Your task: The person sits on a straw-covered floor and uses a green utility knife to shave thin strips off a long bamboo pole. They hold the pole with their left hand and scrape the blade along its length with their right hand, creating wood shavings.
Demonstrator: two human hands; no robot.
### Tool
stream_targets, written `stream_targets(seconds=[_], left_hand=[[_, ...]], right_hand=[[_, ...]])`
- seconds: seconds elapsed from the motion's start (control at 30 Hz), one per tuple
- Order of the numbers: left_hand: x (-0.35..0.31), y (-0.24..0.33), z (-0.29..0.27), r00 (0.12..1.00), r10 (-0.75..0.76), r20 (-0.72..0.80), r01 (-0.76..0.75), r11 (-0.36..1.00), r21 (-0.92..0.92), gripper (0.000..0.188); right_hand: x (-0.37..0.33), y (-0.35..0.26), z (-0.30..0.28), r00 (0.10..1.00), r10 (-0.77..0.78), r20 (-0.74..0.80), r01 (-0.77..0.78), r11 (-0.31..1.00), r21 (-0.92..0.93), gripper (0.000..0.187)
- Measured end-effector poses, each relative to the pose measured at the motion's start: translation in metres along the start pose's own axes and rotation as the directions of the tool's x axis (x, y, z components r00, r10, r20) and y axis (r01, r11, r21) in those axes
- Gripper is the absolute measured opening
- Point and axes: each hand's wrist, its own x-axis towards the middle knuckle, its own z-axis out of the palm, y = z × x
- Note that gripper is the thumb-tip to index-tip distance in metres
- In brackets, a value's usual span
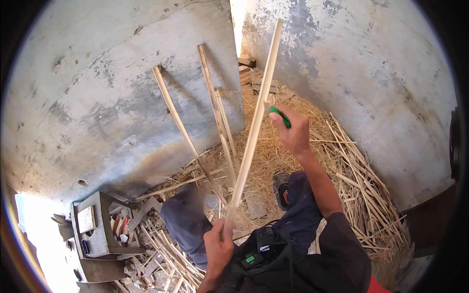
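A long pale strip of split bamboo or wood (258,117) slants up and away in front of me. My left hand (219,246) is closed round its near, lower end. Higher up, on the strip's right side, my right hand (293,131) grips a small green-handled knife (280,116). The knife's front end meets the strip's edge, where a thin pale curl shows. Its blade is too small to make out clearly.
Several wooden strips (176,113) lean against the grey wall (117,97) ahead. Shavings (273,146) cover the floor, with a pile of thin sticks (371,190) at right. A cluttered wooden box (100,229) stands at left, beside more sticks (168,249).
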Motion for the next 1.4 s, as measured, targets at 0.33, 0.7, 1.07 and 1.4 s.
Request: stream_targets(seconds=[0.33,0.7,1.07,1.4], left_hand=[[0.003,-0.002,-0.004,0.997,0.019,0.073,-0.016,0.999,-0.046,0.028],[0.044,0.002,-0.018,0.968,0.116,0.221,-0.125,0.992,0.024,0.033],[0.074,0.018,0.013,0.983,0.111,0.143,-0.087,0.983,-0.162,0.018],[0.073,0.040,0.009,0.994,0.057,0.088,-0.027,0.952,-0.304,0.018]], right_hand=[[-0.014,-0.018,0.001,0.880,0.331,0.340,-0.469,0.495,0.732,0.034],[-0.026,-0.043,0.010,0.820,0.310,0.481,-0.571,0.507,0.646,0.030],[-0.035,-0.050,0.021,0.874,0.302,0.380,-0.484,0.598,0.639,0.031],[-0.046,-0.058,0.015,0.944,-0.251,0.214,0.167,0.923,0.346,0.039]])
